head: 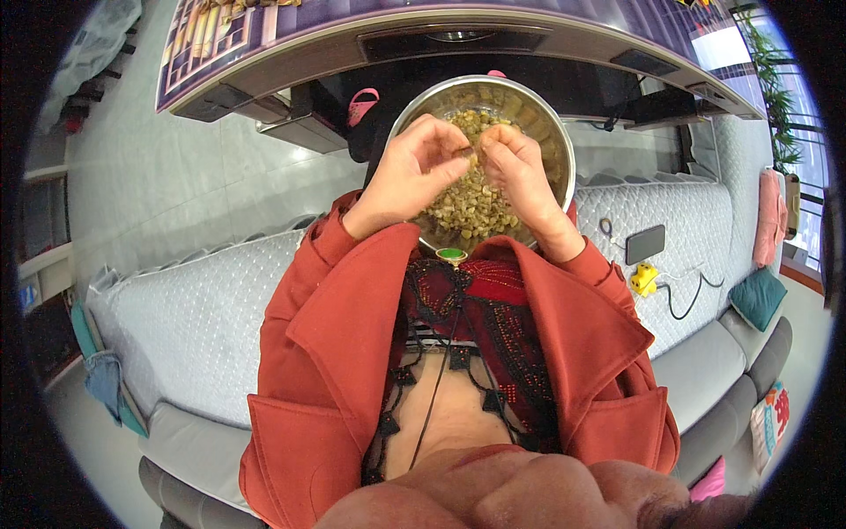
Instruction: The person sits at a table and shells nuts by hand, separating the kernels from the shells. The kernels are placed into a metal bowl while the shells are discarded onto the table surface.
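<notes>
A round stainless steel bowl (570, 155) rests at my lap, with many small yellow-brown pieces (472, 208) in it, of a kind I cannot settle. Over the bowl's left half is my left hand (426, 155), its thumb and fingers curled round a small dark bit (466, 152). Close beside it on the right, my right hand (512, 159) has its thumb and forefinger pinched together; whether anything sits between those fingertips is too small to tell. Both hands are above the pieces, and their fingertips nearly meet.
Beyond the bowl runs a table edge (297, 56) with a patterned top. To the right, a phone (645, 244), a yellow adapter (644, 279) and a dark cable (687, 311) lie on the quilted sofa cover (694, 211). A pink clog (363, 107) shows under the table.
</notes>
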Action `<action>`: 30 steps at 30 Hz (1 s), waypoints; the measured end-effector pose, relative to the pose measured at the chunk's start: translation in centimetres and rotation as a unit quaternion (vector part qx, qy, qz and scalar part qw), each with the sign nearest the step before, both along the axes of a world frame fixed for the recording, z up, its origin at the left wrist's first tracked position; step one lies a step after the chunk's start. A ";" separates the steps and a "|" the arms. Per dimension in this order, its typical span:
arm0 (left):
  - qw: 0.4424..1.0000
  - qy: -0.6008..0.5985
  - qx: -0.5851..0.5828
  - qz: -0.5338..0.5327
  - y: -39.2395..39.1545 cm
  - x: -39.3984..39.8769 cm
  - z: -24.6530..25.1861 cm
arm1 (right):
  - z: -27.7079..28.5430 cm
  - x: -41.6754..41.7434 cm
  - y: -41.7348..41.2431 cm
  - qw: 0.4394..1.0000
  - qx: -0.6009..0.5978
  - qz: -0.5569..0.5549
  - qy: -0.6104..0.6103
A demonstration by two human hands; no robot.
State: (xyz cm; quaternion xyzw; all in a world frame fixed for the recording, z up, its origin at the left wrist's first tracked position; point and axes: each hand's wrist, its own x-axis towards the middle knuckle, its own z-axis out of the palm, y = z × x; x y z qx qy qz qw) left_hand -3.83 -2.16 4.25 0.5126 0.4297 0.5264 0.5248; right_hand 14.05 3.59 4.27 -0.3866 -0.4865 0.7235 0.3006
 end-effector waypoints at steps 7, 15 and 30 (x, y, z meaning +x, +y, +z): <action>0.997 0.078 0.012 0.019 -0.2 0.1 0.3 | -0.2 0.1 -0.1 0.972 0.202 -0.018 -0.115; 0.979 -0.154 -0.133 0.002 0.3 -0.5 -0.5 | 0.6 -0.1 -0.3 0.987 0.139 -0.006 -0.078; 0.982 -0.094 -0.122 0.114 -0.1 1.5 -1.1 | -0.2 -0.3 -0.5 0.977 0.194 0.012 -0.087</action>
